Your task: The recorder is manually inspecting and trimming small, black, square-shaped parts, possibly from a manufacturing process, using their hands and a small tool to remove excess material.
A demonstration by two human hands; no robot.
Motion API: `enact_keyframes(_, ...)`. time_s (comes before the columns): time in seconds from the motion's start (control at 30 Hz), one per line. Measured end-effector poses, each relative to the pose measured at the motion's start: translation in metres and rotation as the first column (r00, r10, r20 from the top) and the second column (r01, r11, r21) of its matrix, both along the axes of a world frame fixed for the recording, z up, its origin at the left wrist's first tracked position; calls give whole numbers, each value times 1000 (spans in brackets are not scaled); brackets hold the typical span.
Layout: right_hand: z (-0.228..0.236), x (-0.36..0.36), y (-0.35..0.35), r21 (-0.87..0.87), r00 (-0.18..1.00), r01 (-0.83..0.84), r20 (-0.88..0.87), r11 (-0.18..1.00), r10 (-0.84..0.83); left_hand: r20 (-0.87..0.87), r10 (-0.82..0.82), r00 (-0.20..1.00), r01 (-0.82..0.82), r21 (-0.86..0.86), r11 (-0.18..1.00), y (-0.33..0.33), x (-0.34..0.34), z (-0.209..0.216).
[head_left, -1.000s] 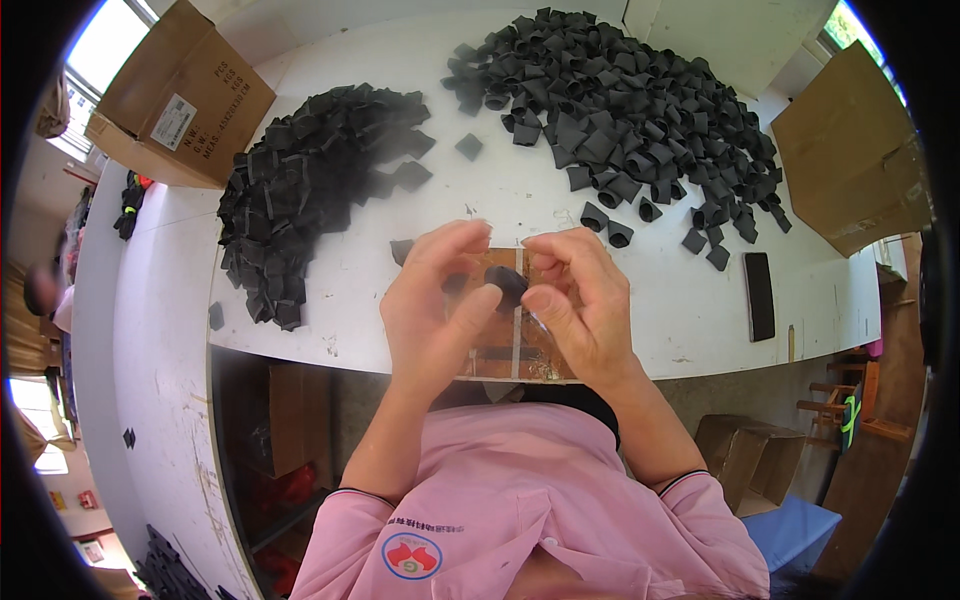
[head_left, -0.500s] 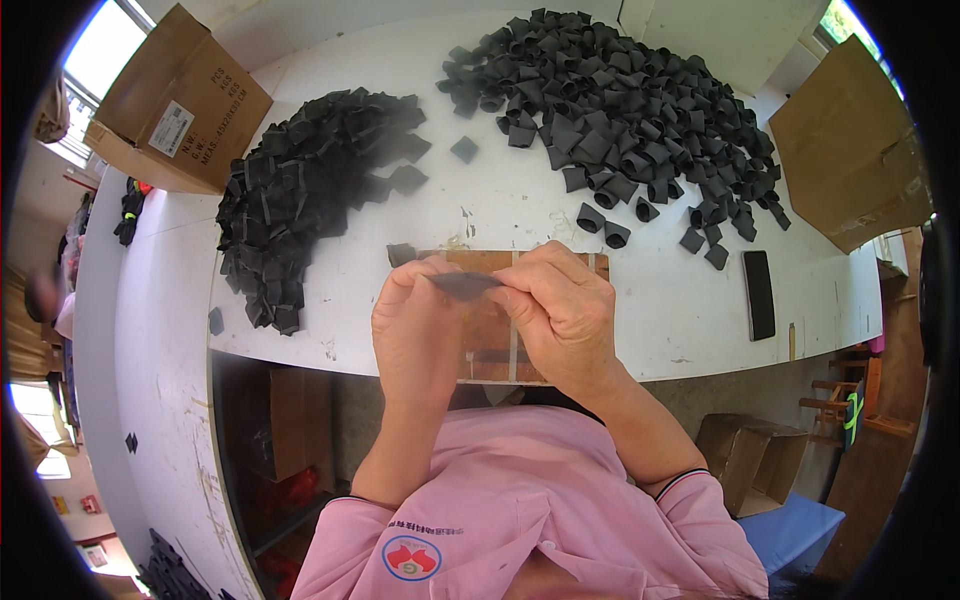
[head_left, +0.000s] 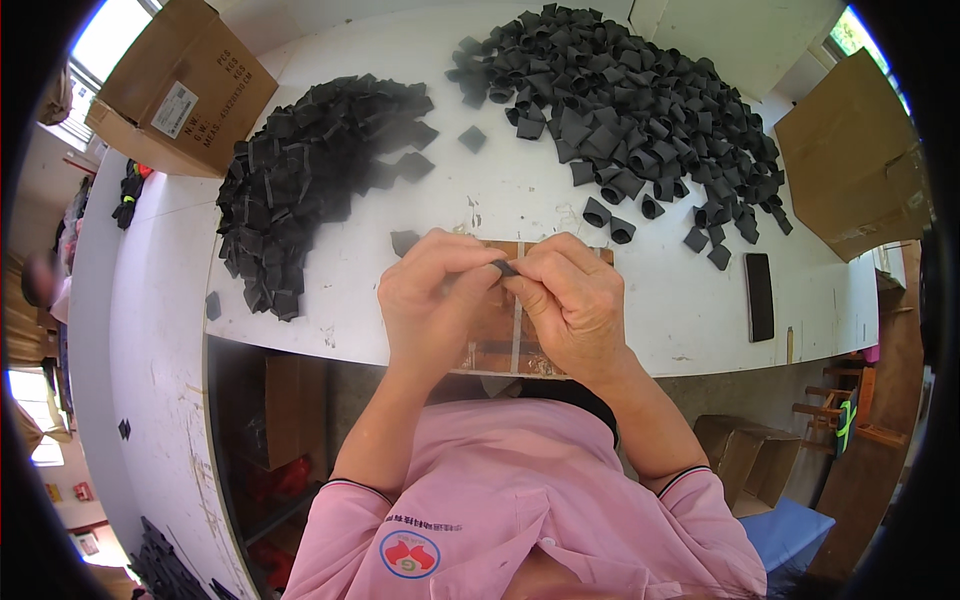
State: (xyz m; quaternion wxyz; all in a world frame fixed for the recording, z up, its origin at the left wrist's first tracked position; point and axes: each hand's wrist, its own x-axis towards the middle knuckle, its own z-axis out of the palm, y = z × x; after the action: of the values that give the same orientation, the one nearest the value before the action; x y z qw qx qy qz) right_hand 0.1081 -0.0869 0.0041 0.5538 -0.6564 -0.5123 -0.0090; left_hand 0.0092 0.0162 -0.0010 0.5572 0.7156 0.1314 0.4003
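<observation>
A small dark grey fabric piece [head_left: 504,268] is pinched between both hands over a brown board [head_left: 490,325] at the table's front edge. My left hand [head_left: 432,295] grips its left end with thumb and fingers. At the other end, my right hand [head_left: 575,300] holds it the same way. Fingers cover most of the piece, so its shape cannot be made out. A loose dark piece [head_left: 404,242] lies just beyond my left hand. Flat-looking dark pieces make up a heap [head_left: 300,180] at the left. Open, tube-like dark pieces form a larger heap [head_left: 620,110] at the far right.
Cardboard boxes stand at the far left [head_left: 185,90] and far right [head_left: 855,150] of the white table [head_left: 670,310]. A black phone [head_left: 759,297] lies near the right front. One single dark piece [head_left: 472,138] sits between the heaps. Below right is an open carton [head_left: 750,455].
My hands have come closer together, the left one moving right. The fabric piece, seen stretched flat between them before, is now mostly hidden in my fingers.
</observation>
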Motion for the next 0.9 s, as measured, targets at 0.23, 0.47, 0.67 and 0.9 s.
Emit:
enact_keyframes(0.23,30,54,2,267,538,-91,-798,959,273,-177,277,944,-306,-158,939,37,-8,-45)
enact_keyframes(0.47,-25,27,-20,-83,595,-64,-803,994,-29,-538,648,539,-320,581,749,108,-13,-144)
enact_keyframes(0.67,-45,-1,-30,-282,678,-280,-735,918,-19,-465,627,626,-394,506,768,131,-26,-151)
enact_keyframes(0.9,-41,-21,-21,-203,623,-405,-775,892,106,-173,74,982,-43,180,983,14,-30,-44)
